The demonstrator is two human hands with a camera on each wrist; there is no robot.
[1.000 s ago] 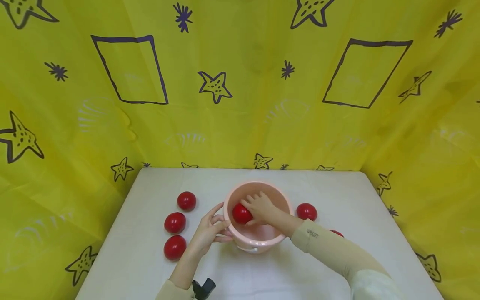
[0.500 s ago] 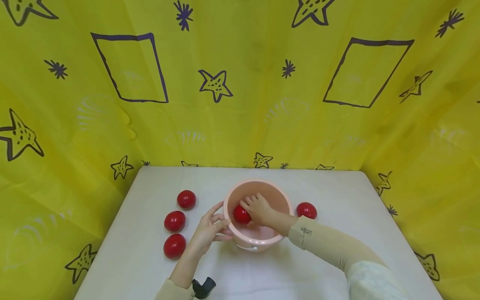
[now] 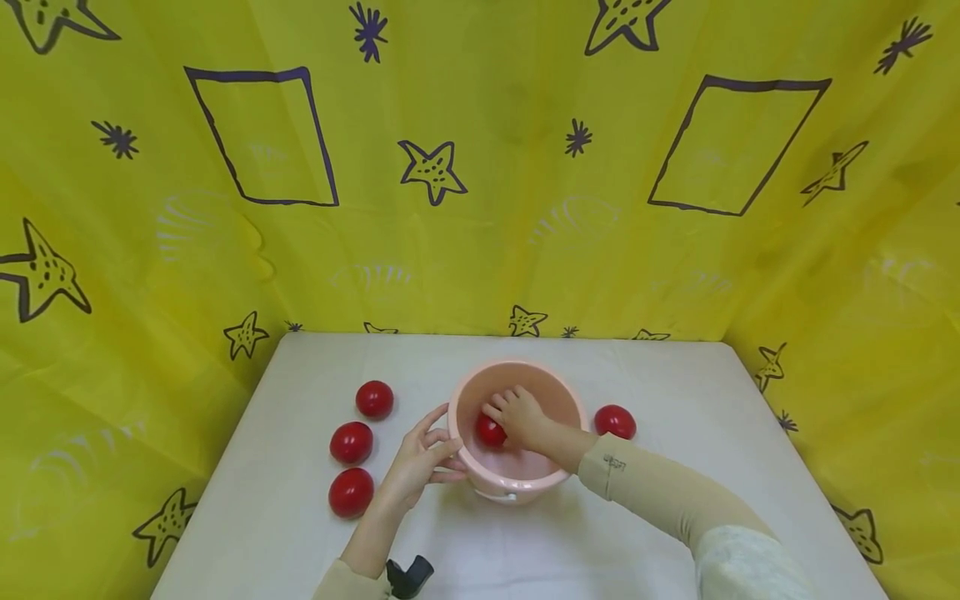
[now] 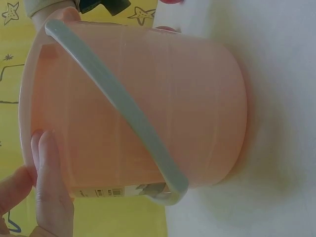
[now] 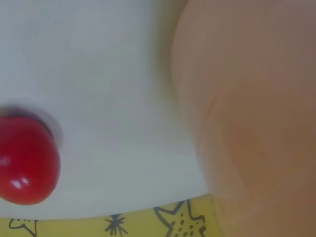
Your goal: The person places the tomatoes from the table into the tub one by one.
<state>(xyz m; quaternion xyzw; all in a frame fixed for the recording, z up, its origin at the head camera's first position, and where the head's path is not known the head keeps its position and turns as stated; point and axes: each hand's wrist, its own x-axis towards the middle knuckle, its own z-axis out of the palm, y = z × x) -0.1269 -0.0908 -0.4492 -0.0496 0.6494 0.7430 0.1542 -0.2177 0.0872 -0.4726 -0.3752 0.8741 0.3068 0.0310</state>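
Note:
A pink bucket (image 3: 517,492) with a pale handle (image 4: 118,98) stands upright on the table. My left hand (image 3: 412,462) pinches its rim on the left side, fingers along the outer wall. Reaching over the bucket's near right rim, my right hand (image 3: 521,421) is down inside and grips a glossy red ball (image 3: 489,431), its fingers curled over the top. The right wrist view shows the bucket's outer wall (image 5: 256,98) but not the hand, which is hidden inside.
Left of the bucket lie three more red balls, the far one (image 3: 374,400), the middle one (image 3: 352,442) and the near one (image 3: 351,492). Another red ball (image 3: 615,422) sits to the right, close by the right sleeve (image 3: 660,483). Yellow patterned curtains (image 3: 480,250) border the white table (image 3: 300,375).
The ball inside the bucket has shifted slightly right, and my right fingers cover more of it. A red ball formerly peeking out behind the right sleeve is now hidden. The left hand keeps its place.

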